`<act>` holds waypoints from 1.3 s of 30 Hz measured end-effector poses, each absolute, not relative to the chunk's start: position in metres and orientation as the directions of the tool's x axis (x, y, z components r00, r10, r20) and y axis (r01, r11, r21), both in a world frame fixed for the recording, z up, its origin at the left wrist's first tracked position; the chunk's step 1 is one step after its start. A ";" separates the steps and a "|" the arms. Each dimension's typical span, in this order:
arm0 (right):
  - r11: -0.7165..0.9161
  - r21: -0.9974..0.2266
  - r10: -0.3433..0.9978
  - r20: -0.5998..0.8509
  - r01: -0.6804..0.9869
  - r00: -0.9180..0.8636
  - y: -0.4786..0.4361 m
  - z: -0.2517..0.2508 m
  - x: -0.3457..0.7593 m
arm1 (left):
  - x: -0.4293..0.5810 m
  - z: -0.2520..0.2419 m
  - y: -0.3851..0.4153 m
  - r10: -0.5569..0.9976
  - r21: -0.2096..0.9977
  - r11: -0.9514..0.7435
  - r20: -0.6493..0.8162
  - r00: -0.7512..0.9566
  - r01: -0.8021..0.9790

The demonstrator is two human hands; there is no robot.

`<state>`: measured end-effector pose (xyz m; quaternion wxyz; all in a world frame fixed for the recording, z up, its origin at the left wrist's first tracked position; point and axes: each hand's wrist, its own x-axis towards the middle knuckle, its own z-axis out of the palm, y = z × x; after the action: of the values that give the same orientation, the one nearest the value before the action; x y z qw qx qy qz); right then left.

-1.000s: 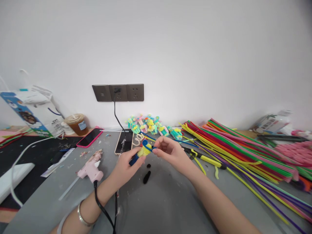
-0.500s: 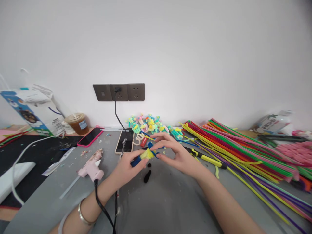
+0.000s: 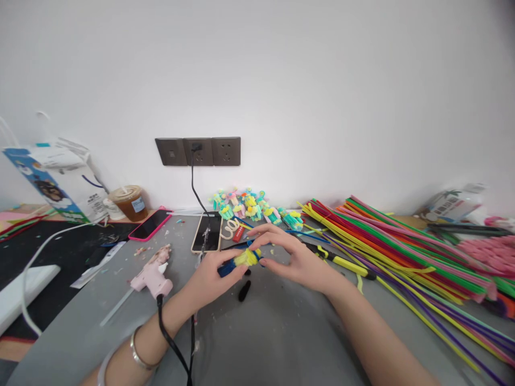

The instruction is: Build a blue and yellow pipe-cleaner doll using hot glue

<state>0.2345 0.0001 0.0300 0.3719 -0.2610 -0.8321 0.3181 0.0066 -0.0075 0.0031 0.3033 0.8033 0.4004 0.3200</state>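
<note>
My left hand (image 3: 211, 279) pinches a small blue and yellow pipe-cleaner figure (image 3: 241, 260) a little above the grey table (image 3: 273, 332). My right hand (image 3: 295, 257) closes its fingertips on the figure's right end, where a blue pipe cleaner wraps round the yellow part. Two short black fuzzy pieces (image 3: 243, 290) lie on the table just below the figure. A pink glue gun (image 3: 153, 273) rests to the left of my left hand, its black cord running over my left wrist.
Several finished small figures (image 3: 251, 206) lie by the wall. A large heap of coloured pipe cleaners (image 3: 402, 252) fills the right side. Yellow-handled cutters (image 3: 341, 262), two phones (image 3: 207, 233), an iced drink cup (image 3: 127, 202) and a carton (image 3: 52, 179) stand around.
Both hands have lowered slightly with the figure. My right hand has turned over, its fingers now arched above the figure's right end instead of pinching from the side.
</note>
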 end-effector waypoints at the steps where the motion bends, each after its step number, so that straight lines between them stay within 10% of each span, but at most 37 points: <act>1: 0.662 -0.722 0.671 0.451 0.201 -0.589 0.000 0.030 0.235 | 0.007 0.003 -0.008 0.836 0.743 -0.498 0.275 0.474 0.447; 15: 0.603 -0.785 0.739 0.481 0.143 -0.472 0.001 0.028 0.234 | 0.007 0.004 -0.008 0.853 0.766 -0.480 0.294 0.431 0.427; 31: 0.202 -0.968 0.899 0.123 0.148 -0.421 0.005 0.017 0.225 | 0.005 -0.004 -0.004 0.894 0.791 -0.421 0.278 0.352 0.444; 39: 0.291 -0.939 0.900 0.204 0.181 -0.386 0.003 0.023 0.219 | 0.005 -0.003 -0.005 0.883 0.795 -0.436 0.286 0.373 0.422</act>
<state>0.2190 0.0031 0.0234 0.3965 -0.3868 -0.6987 0.4528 0.0053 -0.0048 -0.0030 0.3169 0.7655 0.4261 0.3633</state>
